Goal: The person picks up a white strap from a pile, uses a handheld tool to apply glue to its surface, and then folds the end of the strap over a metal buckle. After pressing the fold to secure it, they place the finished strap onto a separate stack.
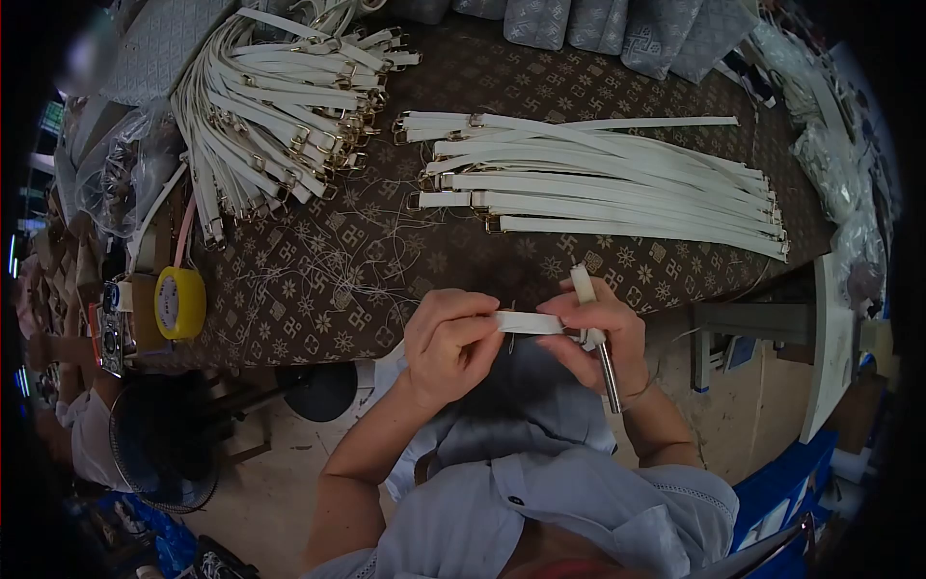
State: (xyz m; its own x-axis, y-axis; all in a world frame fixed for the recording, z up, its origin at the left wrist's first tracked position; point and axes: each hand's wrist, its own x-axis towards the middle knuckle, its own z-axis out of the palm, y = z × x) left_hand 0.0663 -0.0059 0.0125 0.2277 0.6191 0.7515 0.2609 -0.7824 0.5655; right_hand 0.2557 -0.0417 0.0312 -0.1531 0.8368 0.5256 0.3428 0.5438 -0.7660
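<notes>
Pinching a white strap [529, 323] taut above our lap, we close our left hand [449, 343] on one end. Our right hand [603, 338] grips the other end along with a slim metal tool [608, 372], apparently tucked there to stay handy. Beyond, the patterned table [318, 289] carries loose threads [338, 261], buckled straps [617, 183] laid out in rows, and a yellow tape roll [180, 302].

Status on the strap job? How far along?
Done, likely: loose threads litter the cloth, and two piles of buckled white straps lie there, a bundle and a fanned row; which is finished I cannot tell. In hand: one white strap between left hand and right hand, which also holds a metal tool. Left: unclear, possibly one pile.
</notes>
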